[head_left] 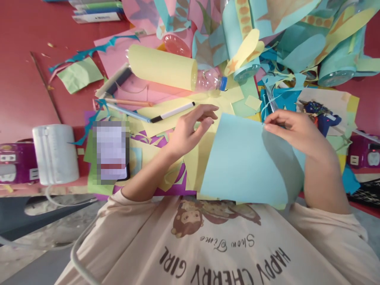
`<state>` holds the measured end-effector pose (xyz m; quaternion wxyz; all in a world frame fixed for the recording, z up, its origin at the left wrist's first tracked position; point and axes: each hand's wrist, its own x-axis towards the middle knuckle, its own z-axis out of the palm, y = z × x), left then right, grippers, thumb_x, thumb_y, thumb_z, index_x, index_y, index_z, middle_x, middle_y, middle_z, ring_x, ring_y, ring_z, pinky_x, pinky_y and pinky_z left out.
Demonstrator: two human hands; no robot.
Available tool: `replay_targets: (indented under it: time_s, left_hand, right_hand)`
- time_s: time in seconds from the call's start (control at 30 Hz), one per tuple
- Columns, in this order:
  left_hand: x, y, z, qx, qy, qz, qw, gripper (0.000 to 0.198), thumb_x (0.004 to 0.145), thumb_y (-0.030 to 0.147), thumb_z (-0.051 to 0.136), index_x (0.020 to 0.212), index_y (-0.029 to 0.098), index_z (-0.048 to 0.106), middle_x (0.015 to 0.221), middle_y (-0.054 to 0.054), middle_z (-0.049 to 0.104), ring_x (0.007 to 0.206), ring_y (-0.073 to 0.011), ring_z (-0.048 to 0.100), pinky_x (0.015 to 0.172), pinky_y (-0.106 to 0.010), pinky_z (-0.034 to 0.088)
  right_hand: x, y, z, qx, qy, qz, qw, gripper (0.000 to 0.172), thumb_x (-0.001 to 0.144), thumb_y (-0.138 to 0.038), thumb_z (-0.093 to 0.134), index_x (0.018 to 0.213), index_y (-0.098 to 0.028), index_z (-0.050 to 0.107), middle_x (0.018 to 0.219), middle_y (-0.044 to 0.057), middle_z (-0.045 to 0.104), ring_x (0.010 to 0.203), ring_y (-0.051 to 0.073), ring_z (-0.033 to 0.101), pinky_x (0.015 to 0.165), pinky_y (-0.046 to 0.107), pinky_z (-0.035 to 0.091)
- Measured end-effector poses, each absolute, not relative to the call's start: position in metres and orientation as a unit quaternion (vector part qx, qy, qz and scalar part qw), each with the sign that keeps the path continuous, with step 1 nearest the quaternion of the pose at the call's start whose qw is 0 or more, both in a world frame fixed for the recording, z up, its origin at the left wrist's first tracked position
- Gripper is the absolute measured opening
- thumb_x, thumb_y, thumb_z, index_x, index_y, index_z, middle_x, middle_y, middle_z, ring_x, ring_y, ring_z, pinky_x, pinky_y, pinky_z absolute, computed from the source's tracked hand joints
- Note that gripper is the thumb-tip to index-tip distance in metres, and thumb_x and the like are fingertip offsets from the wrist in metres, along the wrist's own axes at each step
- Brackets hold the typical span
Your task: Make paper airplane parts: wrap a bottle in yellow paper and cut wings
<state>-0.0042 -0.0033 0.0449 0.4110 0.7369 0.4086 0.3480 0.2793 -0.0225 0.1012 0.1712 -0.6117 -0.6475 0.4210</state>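
printed shirt (216,243) at six o'clock, blue sheet (237,162) beyond
right hand (299,130) pinching its one o'clock corner, left hand (192,128) loosely spread at ten o'clock

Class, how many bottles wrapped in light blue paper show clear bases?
2. The left blue-wrapped bottle is beyond the blue cap; the right blue-wrapped bottle is at the upper right, beyond the right hand. Others may be hidden.

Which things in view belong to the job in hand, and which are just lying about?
In the job:
- light blue sheet, a corner pinched by the right hand; the left hand is open near another corner

Seemingly just lying about:
- phone
- white zippered case
- crumpled green paper
- black-and-white marker
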Motion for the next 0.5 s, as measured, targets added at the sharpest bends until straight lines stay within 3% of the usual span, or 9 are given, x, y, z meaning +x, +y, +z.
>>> replay_targets:
  time_s: [0.1,0.23,0.37,0.5]
  left_hand:
    - [-0.003,-0.003,0.040,0.697,0.432,0.368,0.439,0.032,0.088,0.028,0.057,0.120,0.023,0.055,0.102,-0.004,0.066,0.081,-0.0113,0.064,0.078,-0.027,0.054]
    - [-0.001,0.001,0.031,0.630,0.445,0.391,0.502,0.046,0.081,0.024,0.063,0.125,0.026,0.051,0.087,0.000,0.063,0.063,-0.0080,0.056,0.064,-0.024,0.051]
    - [-0.004,0.005,0.034,0.565,0.444,0.424,0.551,0.054,0.078,0.029,0.068,0.127,0.031,0.047,0.087,0.000,0.066,0.065,-0.0097,0.058,0.062,-0.024,0.050]
    - [-0.008,0.006,0.038,0.533,0.456,0.451,0.551,0.044,0.077,0.036,0.072,0.115,0.032,0.050,0.094,0.000,0.066,0.065,-0.0094,0.060,0.061,-0.025,0.050]
  right_hand:
    - [0.269,-0.011,0.082,-0.606,-0.629,0.431,0.225,0.016,0.081,-0.037,0.064,0.082,-0.021,0.064,0.080,0.003,0.067,0.075,0.017,0.062,0.069,0.031,0.048]
    - [0.258,-0.003,0.071,-0.596,-0.618,0.462,0.221,0.018,0.081,-0.038,0.064,0.083,-0.021,0.067,0.076,0.003,0.067,0.070,0.016,0.060,0.064,0.031,0.047]
    - [0.255,0.002,0.068,-0.581,-0.624,0.486,0.191,0.021,0.081,-0.041,0.064,0.081,-0.021,0.068,0.073,0.003,0.064,0.065,0.015,0.056,0.059,0.030,0.042]
    - [0.253,0.006,0.068,-0.538,-0.636,0.520,0.186,0.024,0.082,-0.044,0.064,0.075,-0.020,0.066,0.066,0.000,0.057,0.059,0.012,0.047,0.055,0.028,0.035]
